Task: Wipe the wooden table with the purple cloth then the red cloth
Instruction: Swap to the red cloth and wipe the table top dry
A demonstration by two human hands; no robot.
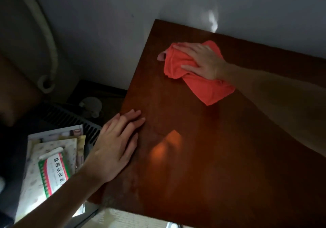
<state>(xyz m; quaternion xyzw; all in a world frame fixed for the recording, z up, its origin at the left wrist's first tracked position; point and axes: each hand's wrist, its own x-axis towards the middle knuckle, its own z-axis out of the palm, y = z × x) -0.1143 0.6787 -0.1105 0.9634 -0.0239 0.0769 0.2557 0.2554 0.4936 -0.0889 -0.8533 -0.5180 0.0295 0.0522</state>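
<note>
The dark wooden table (202,157) fills the right and lower part of the head view. A crumpled red cloth (178,63) lies near the table's far left corner. My right hand (204,60) presses flat on top of it, fingers spread and straight. My left hand (116,143) rests flat on the table's left edge, fingers straight and together. The purple cloth is not in view.
A grey wall (105,24) runs behind the table. To the left, below the table edge, lie a stack of papers with a red, white and green tube (53,171), a dark slatted grille (70,120) and a pale curved hose (49,38).
</note>
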